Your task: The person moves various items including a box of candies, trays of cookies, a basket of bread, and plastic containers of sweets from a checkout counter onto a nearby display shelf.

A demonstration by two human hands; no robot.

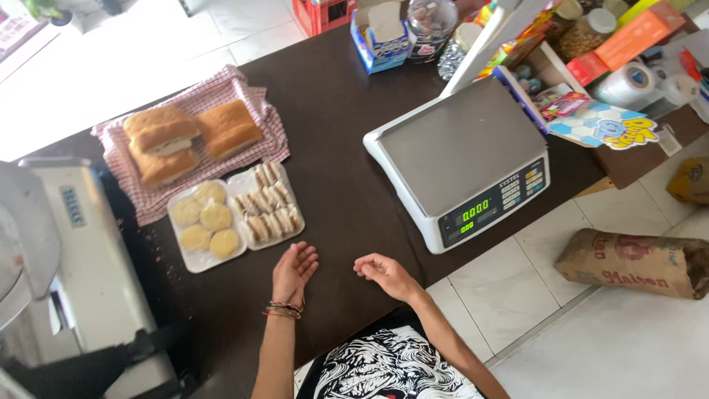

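Both hands resting empty on dark counter (340, 148). Left hand (294, 272) lying palm-up, fingers loosely curled, gripping nothing, just beside white tray of round biscuits (204, 225). Right hand (384, 273) sitting relaxed, fingers half-curled, wrist bent, near weighing scale (461, 159). Second tray of sandwich cookies (266, 205) and bread on checkered cloth (188, 137) sitting farther off, seemingly laid out for display.

We see our two bare forearms, no sleeves reaching them. Our left hand (295, 270) carries a stack of thin bracelets (283, 310) at the wrist, red and dark cords with a pale strand, lying toward six o'clock of the palm. Our right hand (384, 273) wears nothing. At six o'clock of the view, our black shirt (391, 366) shows a white line-drawn print.
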